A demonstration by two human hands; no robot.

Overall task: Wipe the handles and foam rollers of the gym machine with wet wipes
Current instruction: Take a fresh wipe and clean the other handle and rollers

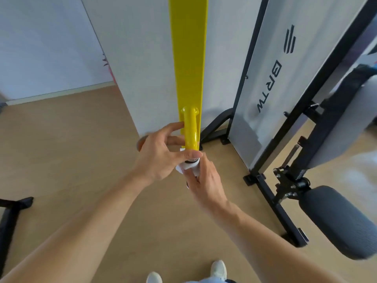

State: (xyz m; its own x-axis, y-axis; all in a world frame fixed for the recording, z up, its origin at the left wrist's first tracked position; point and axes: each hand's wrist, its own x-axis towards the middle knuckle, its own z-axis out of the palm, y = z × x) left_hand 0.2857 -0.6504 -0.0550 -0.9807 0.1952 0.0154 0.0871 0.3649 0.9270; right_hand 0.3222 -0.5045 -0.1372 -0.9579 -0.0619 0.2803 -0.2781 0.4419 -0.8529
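Yellow handle [190,131] of the gym machine sits centre frame, a short tube sticking out from the base of a yellow upright bar [188,58], low and close to the person. Left hand [161,154] is at the handle: fingers curled against the tube's left side, thumb laid across just under its near end. Right hand [206,180] is right below, fingers curled round a white wet wipe [188,166] bunched against the handle's near end. A dark ring or end cap shows between wipe and yellow tube; can't tell exactly what it is. The two hands touch or nearly touch at the thumb.

Progress, judged: this handle is being wiped now, at its tip. The upper part of the tube looks glossy, but can't tell whether that is wetness or just paint. No way to say from here if other handles are done.

Foam roller [338,221], dark and ribbed, sits at lower right on a black bracket [289,184], well apart from both hands, nothing on it. Looks untouched, so rollers are probably still to do. Only one roller in view.

Also there: black frame [265,180] of the machine, grey panel [269,78] with logo lettering, grey seat pad [342,123] at right, wood-look floor [81,150], white shoes [218,269] at bottom edge. No wipe pack visible.
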